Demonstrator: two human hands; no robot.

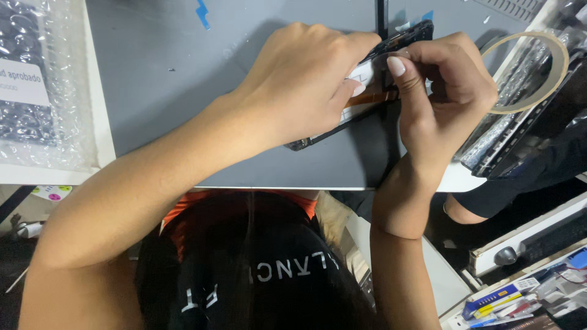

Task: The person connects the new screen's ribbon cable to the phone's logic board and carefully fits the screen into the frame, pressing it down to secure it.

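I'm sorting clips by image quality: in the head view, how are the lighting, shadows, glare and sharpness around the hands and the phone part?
Head view: even, fairly bright light; soft shadow falls under the left hand and right hand onto the grey mat. The dark phone frame is mostly hidden by the fingers. Mild glare on the bubble wrap; the tape roll is sharp; edges show slight wide-angle stretching.
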